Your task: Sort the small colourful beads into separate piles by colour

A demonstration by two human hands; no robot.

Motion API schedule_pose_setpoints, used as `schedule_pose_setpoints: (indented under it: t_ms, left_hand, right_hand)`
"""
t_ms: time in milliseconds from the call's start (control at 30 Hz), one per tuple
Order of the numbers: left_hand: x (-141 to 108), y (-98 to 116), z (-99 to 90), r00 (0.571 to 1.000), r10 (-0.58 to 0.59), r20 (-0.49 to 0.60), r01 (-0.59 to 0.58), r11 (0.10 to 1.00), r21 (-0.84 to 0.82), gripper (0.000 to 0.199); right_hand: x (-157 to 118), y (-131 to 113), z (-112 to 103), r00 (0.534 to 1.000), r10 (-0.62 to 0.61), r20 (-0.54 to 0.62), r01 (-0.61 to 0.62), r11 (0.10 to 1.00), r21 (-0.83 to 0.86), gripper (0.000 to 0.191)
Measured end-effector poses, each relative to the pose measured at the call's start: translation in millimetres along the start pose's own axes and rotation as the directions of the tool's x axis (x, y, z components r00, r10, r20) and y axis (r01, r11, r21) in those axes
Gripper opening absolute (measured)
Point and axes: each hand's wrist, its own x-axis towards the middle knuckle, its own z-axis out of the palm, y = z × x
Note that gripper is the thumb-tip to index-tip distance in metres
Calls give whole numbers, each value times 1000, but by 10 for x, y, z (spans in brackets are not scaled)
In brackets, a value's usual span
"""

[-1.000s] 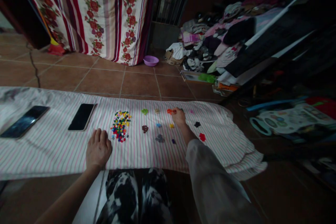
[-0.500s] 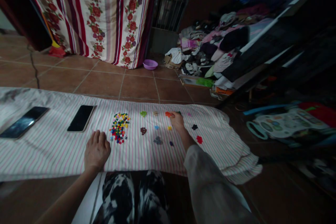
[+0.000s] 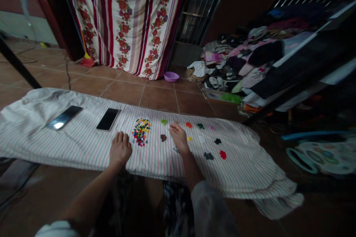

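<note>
My left hand lies on the striped cloth, fingers stretched out and holding nothing, just left of a mixed heap of small colored pieces. Over the sorted piles, my right hand has its fingertips pressed together; whatever they may hold is too small to make out. Just beyond those fingertips is a beige pile. Around the hand are a lime green pile, a brown pile, an orange pile and a yellow pile. The hand partly hides a grey-blue pile.
Two phones, one dark and one reflecting light, lie left of the heap. Farther right sit dark green, black, dark grey and red piles. A purple basin stands on the floor beyond.
My right hand has moved left, from beside the orange pile to near the beige one. My left hand stays resting beside the heap. The whole view has shifted.
</note>
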Motion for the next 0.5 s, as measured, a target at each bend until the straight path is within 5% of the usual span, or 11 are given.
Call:
schedule_pose_setpoints:
  t_ms: [167,267,367,500]
  left_hand:
    - [10,13,-9,1000,-28,-1,28,999,-44,39]
    - [120,21,-13,991,-137,-5,135,981,-140,36]
    - [324,31,-3,934,-352,57,354,897,-265,32]
    - [557,60,104,921,-384,60,383,872,-306,37]
  right_hand:
    - [-157,-177,427,985,-29,171,12,995,101,31]
    - [-185,-162,500,974,-89,209,82,996,44,27]
    - [-228,-108,526,958,-134,255,147,989,-33,28]
    - [-282,-58,593,928,-214,305,272,949,-161,30]
